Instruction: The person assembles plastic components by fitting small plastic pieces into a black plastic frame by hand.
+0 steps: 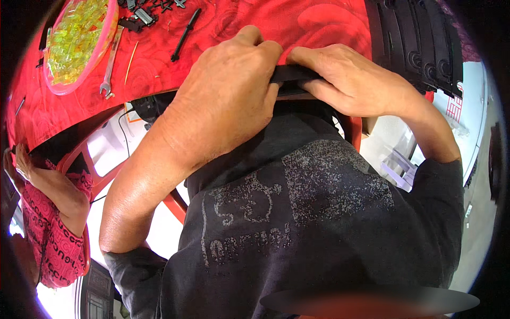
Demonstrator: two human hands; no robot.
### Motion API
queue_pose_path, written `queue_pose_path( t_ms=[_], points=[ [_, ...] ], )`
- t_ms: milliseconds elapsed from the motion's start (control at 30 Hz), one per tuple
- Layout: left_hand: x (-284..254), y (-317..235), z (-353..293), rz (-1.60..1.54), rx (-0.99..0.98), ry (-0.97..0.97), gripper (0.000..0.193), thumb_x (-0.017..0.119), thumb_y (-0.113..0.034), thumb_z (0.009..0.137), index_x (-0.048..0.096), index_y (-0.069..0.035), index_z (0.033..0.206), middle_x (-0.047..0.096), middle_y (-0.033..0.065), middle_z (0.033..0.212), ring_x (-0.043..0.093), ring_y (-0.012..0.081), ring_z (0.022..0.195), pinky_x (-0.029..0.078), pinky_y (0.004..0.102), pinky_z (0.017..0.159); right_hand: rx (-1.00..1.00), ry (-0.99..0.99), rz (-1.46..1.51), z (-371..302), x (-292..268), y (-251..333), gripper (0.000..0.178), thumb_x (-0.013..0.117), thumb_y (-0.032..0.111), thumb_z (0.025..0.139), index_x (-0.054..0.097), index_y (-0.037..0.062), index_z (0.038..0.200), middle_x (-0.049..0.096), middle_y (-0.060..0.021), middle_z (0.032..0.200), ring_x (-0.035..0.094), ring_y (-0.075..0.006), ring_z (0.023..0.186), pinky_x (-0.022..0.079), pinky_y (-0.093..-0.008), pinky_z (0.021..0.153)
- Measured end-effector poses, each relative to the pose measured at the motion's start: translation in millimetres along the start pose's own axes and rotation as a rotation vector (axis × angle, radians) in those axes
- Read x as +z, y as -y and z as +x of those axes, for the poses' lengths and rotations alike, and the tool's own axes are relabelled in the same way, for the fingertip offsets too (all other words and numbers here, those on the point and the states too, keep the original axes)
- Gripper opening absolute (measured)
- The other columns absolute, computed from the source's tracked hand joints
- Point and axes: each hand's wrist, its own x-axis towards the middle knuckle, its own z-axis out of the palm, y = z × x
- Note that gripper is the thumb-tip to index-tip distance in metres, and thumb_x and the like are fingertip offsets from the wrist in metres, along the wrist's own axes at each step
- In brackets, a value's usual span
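Note:
Between my two hands, at the near edge of the red cloth-covered table (159,64), is a black strip-like piece (295,73). Its full shape is hidden behind my fingers. My left hand (234,80) is closed over the piece's left end, back of the hand upward. From the other side my right hand (342,77) pinches the right end, its thumb below and fingers above. Both hands are close together, just in front of my dark shirt.
A pink-rimmed basket (85,87) of small yellow clear pieces lies far left, beside an open-ended wrench (110,66). A thin black rod (186,36) and small black parts (142,17) lie nearby. Long black moulded parts (411,45) cover the right end. Another person's arm (56,189) rests at left.

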Motion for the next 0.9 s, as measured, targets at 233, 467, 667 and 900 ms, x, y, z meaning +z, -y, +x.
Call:
queue_pose_path(
  t_ms=[233,467,667,900],
  points=[
    [0,3,8,0.043,-0.002,0.111,0.023,0.070,-0.006,0.083,0.065,0.004,0.102,0.062,0.0226,0.102,0.062,0.0447,0.095,0.050,0.0496,0.082,0.081,-0.047,-0.076,4,15,1,0.024,0.059,0.016,0.093,0.054,-0.0017,0.108,0.065,-0.0246,0.080,0.064,-0.0461,0.082,0.048,-0.0555,0.073],
    [-21,18,10,0.125,0.079,0.170,0.023,0.070,-0.014,0.085,0.068,0.002,0.101,0.064,0.0220,0.094,0.064,0.0425,0.093,0.051,0.0483,0.080,0.052,-0.143,-0.029,-1,18,-7,0.023,0.061,0.020,0.096,0.059,-0.0007,0.104,0.063,-0.0255,0.075,0.064,-0.0462,0.077,0.049,-0.0536,0.071],
    [-19,22,12,-0.024,0.012,0.238,0.024,0.068,-0.016,0.089,0.070,0.003,0.105,0.068,0.0209,0.084,0.069,0.0372,0.079,0.053,0.0434,0.073,0.115,-0.093,0.009,-7,2,-5,0.028,0.062,0.026,0.099,0.062,-0.0020,0.097,0.062,-0.0258,0.074,0.064,-0.0443,0.075,0.048,-0.0506,0.068],
    [-10,17,15,-0.184,-0.074,0.197,0.025,0.070,-0.017,0.090,0.071,0.005,0.103,0.067,0.0173,0.077,0.066,0.0203,0.070,0.052,0.0365,0.068,0.223,-0.025,0.115,-11,-8,4,0.031,0.063,0.026,0.099,0.060,-0.0030,0.088,0.060,-0.0243,0.071,0.063,-0.0419,0.071,0.047,-0.0481,0.065]
  ],
)
